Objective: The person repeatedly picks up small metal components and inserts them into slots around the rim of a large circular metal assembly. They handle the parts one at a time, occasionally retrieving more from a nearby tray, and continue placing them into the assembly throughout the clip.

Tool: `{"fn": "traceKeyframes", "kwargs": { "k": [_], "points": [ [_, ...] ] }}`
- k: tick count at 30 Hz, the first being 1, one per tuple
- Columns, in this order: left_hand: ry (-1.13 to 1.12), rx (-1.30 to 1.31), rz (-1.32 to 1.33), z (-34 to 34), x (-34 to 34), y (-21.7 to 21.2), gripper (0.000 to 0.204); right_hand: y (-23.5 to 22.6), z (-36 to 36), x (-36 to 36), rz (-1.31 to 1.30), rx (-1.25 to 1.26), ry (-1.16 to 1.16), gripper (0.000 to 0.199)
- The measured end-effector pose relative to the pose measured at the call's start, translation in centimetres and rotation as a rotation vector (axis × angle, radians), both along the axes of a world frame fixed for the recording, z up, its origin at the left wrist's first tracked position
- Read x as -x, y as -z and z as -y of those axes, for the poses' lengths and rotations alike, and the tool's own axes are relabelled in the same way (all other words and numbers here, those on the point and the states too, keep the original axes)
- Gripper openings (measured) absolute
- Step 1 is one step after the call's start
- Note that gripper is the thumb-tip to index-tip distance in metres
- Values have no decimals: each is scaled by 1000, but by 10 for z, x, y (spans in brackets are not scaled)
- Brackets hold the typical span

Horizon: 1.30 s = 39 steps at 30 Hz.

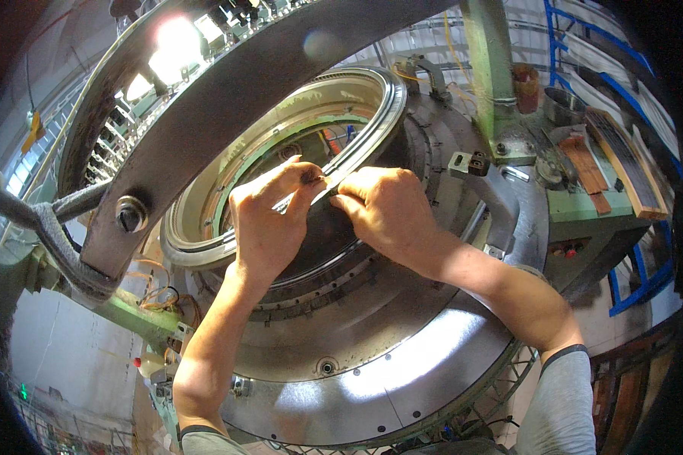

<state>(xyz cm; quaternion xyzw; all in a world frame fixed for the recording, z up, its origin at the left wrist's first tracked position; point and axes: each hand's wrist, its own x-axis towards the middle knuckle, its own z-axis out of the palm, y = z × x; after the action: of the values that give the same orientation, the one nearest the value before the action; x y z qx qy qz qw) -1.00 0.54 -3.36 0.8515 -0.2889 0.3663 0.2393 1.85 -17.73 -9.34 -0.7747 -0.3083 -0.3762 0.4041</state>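
Both my hands meet at the near right rim of a large round metal cylinder, part of what looks like a circular knitting machine. My left hand has its thumb and forefinger pinched together just above the rim, its fingertips dark with grime. Close beside it, my right hand is closed, thumb against the curled forefinger, at the rim's outer side. Whatever small piece either pinch holds is too small or too hidden to name. Pale grooved rings run along the top of the cylinder.
A thick curved metal arm crosses above on the left, near a bright lamp. A wide steel bed ring surrounds the cylinder. At right, a green post stands near a metal bowl and a wooden-framed block.
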Motion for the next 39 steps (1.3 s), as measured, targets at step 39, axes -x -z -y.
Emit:
{"fn": "traceKeyframes", "kwargs": {
  "k": [39],
  "points": [
    [140,555,-344,-13,-9,-18,12,-2,11,-1,-72,-173,-163,10]
  ]
}}
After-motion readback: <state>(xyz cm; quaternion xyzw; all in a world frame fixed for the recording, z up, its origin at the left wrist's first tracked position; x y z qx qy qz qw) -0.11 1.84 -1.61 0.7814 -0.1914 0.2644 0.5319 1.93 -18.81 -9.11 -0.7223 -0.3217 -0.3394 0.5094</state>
